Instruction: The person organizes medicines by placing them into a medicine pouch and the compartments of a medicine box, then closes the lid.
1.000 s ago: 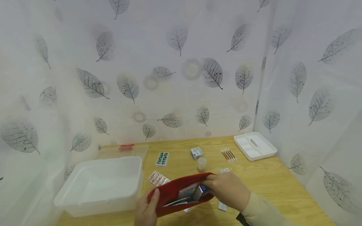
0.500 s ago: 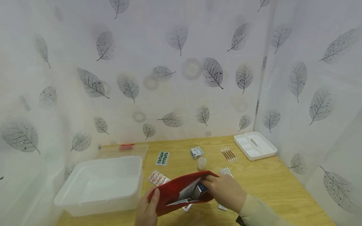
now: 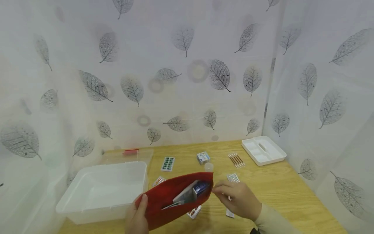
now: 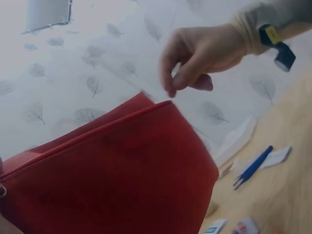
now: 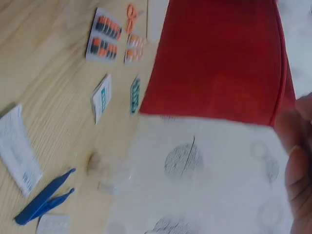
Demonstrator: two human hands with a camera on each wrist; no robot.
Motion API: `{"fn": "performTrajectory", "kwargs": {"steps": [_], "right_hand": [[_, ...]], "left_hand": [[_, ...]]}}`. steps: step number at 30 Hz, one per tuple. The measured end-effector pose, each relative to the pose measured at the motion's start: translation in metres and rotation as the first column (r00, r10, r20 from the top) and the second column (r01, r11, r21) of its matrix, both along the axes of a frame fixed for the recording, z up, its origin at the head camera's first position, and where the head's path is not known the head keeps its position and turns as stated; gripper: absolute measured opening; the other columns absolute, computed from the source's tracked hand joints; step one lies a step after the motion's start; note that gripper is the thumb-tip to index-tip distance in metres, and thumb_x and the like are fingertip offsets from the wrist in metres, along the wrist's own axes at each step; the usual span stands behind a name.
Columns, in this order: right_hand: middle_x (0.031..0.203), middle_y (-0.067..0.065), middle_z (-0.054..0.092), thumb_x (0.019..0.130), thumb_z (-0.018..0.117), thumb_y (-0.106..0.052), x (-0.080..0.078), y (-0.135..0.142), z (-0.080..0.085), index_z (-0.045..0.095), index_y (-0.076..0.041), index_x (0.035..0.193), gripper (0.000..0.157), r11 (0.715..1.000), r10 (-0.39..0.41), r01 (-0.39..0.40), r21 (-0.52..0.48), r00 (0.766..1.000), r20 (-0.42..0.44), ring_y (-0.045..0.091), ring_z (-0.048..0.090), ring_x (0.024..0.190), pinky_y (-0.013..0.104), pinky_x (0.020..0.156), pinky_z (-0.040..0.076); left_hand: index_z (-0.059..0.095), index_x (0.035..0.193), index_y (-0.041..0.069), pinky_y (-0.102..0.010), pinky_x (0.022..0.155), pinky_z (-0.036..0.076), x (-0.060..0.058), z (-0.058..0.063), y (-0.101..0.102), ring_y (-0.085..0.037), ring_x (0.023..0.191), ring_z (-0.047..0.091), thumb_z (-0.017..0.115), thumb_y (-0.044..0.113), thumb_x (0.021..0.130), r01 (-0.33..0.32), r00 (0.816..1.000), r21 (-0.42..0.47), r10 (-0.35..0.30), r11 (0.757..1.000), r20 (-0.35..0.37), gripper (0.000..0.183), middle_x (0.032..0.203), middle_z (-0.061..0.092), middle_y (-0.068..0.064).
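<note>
My left hand [image 3: 137, 216] grips the left end of a red zippered pouch [image 3: 172, 217], thumb over its near edge. Its mouth gapes, showing a dark blue and white box [image 3: 201, 188] and a pale flat packet [image 3: 184, 196] inside. My right hand [image 3: 240, 199] hovers at the pouch's right end with loosely bent fingers. In the left wrist view, the right hand [image 4: 209, 53] has its fingertips just above the zipper's end corner, apparently apart from it. The right wrist view shows the red pouch [image 5: 219, 63] from outside, with part of the right hand [image 5: 298, 170] beside its corner.
A translucent bin [image 3: 100, 185] stands left, a white divided tray [image 3: 263, 151] back right. Between lie green [image 3: 168, 164] and orange [image 3: 158, 181] capsule blisters, a small box [image 3: 203, 158], a small translucent cup [image 3: 208, 167], cotton swabs [image 3: 236, 160], blue tweezers [image 5: 44, 200] and orange-handled scissors [image 5: 130, 18].
My right hand has come out of the pouch's mouth and let go of its right edge. The left hand has drawn the pouch a little left and toward me.
</note>
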State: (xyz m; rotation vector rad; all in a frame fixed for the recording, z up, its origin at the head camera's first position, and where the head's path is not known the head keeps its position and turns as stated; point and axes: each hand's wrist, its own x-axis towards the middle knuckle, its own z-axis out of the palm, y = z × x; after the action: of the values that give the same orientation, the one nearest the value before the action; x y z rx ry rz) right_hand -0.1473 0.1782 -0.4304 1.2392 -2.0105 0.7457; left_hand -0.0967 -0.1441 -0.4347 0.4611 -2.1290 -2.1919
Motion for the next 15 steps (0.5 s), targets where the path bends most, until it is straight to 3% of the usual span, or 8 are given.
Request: {"fn": "performTrajectory", "kwargs": {"steps": [2,4,6,8,10,11,13,15], "right_hand": [[0.088,-0.004,0.068,0.089,0.067,-0.007,-0.007,0.011,-0.003,0.071,-0.011,0.095,0.008,0.992,-0.111,0.114,-0.048,0.992,0.058,-0.002,0.057,0.067,0.010,0.057,0.047],[0.084,-0.006,0.068,0.085,0.070,-0.004,-0.017,0.025,-0.006,0.071,-0.011,0.094,0.011,0.960,-0.262,0.273,-0.052,0.952,0.160,-0.002,0.056,0.065,0.013,0.055,0.047],[0.081,-0.006,0.067,0.084,0.072,-0.006,-0.028,0.042,-0.010,0.071,-0.008,0.096,0.012,0.899,-0.420,0.438,-0.002,0.861,0.287,0.001,0.057,0.065,0.019,0.056,0.049],[0.081,-0.003,0.067,0.087,0.070,-0.010,-0.041,0.058,-0.015,0.071,-0.005,0.100,0.014,0.828,-0.535,0.557,0.070,0.745,0.398,0.007,0.060,0.069,0.027,0.061,0.051],[0.086,0.004,0.068,0.089,0.067,-0.014,-0.054,0.073,-0.021,0.068,-0.001,0.106,0.021,0.771,-0.600,0.620,0.144,0.634,0.487,0.017,0.063,0.076,0.036,0.067,0.053],[0.089,0.009,0.068,0.091,0.066,-0.016,-0.059,0.080,-0.024,0.066,0.002,0.109,0.026,0.754,-0.618,0.632,0.178,0.592,0.518,0.022,0.065,0.080,0.040,0.070,0.053],[0.097,0.018,0.068,0.092,0.064,-0.020,-0.070,0.091,-0.030,0.062,0.007,0.114,0.034,0.732,-0.640,0.640,0.233,0.528,0.559,0.032,0.065,0.088,0.047,0.076,0.052],[0.105,0.024,0.065,0.093,0.062,-0.023,-0.079,0.099,-0.037,0.059,0.010,0.117,0.041,0.720,-0.656,0.634,0.283,0.488,0.575,0.038,0.063,0.094,0.051,0.081,0.051]], "left_hand": [[0.034,0.142,-0.008,-0.027,0.077,0.049,-0.002,0.001,-0.004,-0.012,0.095,0.061,0.040,0.042,0.102,-0.023,1.000,0.002,0.023,1.000,0.015,0.064,0.124,0.059,-0.019],[0.035,0.142,-0.007,-0.029,0.077,0.050,-0.003,0.003,-0.007,-0.016,0.097,0.061,0.040,0.042,0.102,-0.043,0.999,0.010,0.043,0.999,0.033,0.064,0.122,0.060,-0.018],[0.037,0.141,-0.007,-0.031,0.076,0.052,-0.004,0.003,-0.010,-0.018,0.096,0.062,0.040,0.042,0.102,-0.057,0.998,0.011,0.057,0.998,0.039,0.063,0.120,0.061,-0.017],[0.038,0.141,-0.006,-0.033,0.076,0.052,-0.004,0.004,-0.011,-0.019,0.095,0.063,0.040,0.042,0.101,-0.066,0.997,0.015,0.065,0.998,0.047,0.063,0.117,0.062,-0.015],[0.038,0.140,-0.006,-0.034,0.076,0.053,-0.003,0.004,-0.012,-0.018,0.094,0.063,0.041,0.044,0.101,-0.061,0.997,0.025,0.060,0.998,0.051,0.063,0.116,0.063,-0.014],[0.039,0.140,-0.006,-0.035,0.076,0.054,-0.003,0.003,-0.012,-0.018,0.093,0.064,0.041,0.044,0.101,-0.055,0.997,0.032,0.053,0.998,0.052,0.064,0.115,0.064,-0.013],[0.040,0.139,-0.006,-0.034,0.076,0.054,-0.002,0.002,-0.011,-0.016,0.090,0.065,0.041,0.044,0.101,-0.048,0.998,0.047,0.046,0.998,0.040,0.063,0.113,0.066,-0.013],[0.040,0.139,-0.006,-0.033,0.075,0.055,0.000,0.001,-0.010,-0.013,0.088,0.066,0.042,0.044,0.101,-0.032,0.999,0.068,0.030,0.997,0.026,0.063,0.112,0.067,-0.011]]}}
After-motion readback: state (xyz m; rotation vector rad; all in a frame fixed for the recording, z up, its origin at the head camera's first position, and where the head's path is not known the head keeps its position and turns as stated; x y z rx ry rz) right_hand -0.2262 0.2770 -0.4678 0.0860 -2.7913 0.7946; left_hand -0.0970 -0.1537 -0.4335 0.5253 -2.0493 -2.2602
